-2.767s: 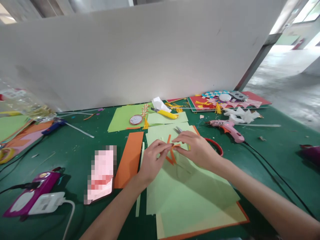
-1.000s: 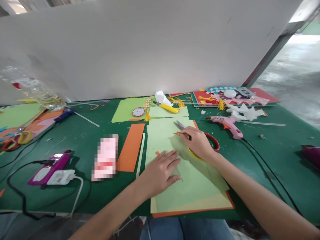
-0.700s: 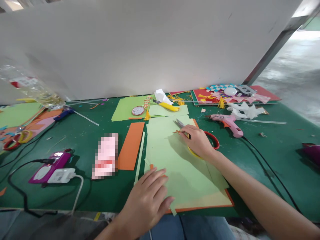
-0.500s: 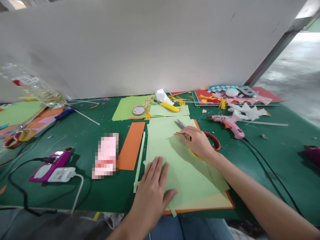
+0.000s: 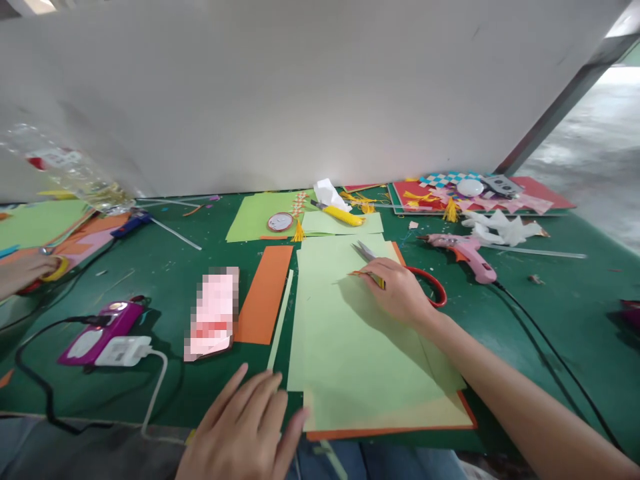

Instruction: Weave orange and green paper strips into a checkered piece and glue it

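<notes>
My right hand (image 5: 395, 283) rests over the light green paper sheets (image 5: 360, 360), its fingers pinched on a small orange paper scrap (image 5: 358, 273). Beneath that hand lie scissors (image 5: 367, 251) with blades pointing away; their red handle loop shows on the right, and the palm hides their middle. My left hand (image 5: 245, 420) is at the table's front edge with fingers apart, holding nothing I can see. Its fingertips are near a narrow pale green strip (image 5: 281, 320). Orange paper peeks out under the green sheets. Another thin green strip (image 5: 334, 459) hangs below the edge, blurred.
A pink glue gun (image 5: 467, 253) lies right with its cord trailing. A yellow utility knife (image 5: 343, 214) lies behind the sheets. Left are an orange paper piece (image 5: 267, 293), a blurred-out pink phone-like object (image 5: 215, 313) and a purple power strip (image 5: 103, 330). Another person's hand (image 5: 25, 270) grips scissors far left.
My left hand has lifted off the green paper and moved down-left to the table edge. A green strip has dropped past the edge. Another person's hand has appeared at left on the scissors there.
</notes>
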A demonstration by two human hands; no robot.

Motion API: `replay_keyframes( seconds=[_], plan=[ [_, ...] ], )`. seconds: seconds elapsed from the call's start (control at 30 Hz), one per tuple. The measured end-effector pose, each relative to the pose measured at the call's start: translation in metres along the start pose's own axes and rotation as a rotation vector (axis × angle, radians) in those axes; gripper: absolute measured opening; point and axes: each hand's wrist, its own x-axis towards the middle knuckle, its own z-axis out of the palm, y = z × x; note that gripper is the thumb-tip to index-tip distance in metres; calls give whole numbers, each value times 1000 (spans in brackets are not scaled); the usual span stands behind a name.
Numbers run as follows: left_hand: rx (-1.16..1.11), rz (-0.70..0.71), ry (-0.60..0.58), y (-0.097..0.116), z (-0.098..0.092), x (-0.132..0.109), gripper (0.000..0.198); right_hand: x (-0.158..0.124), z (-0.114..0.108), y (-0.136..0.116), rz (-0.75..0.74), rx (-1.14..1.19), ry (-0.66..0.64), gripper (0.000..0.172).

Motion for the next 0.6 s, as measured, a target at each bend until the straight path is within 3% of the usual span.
replay_keyframes(
  seconds=[0.1,0.17,0.23,0.33,0.43,0.6],
  plan=[
    [6,-203,-17,-18,19,38,28,-1,0,-3,-41,-12,-12,20],
    [-2,-301,-119,-35,37,63,31,-2,1,-4,-73,-37,-25,22],
    [18,-379,-201,-52,56,83,35,-2,1,-6,-115,-94,-35,24],
    [20,-424,-221,-69,74,101,40,-3,2,-7,-184,-186,-34,26],
    [14,-463,-258,-73,77,107,41,-4,4,-7,-228,-236,-25,26],
    [-17,-483,-359,-76,65,111,38,-6,5,-9,-234,-248,-94,27]
  ],
)
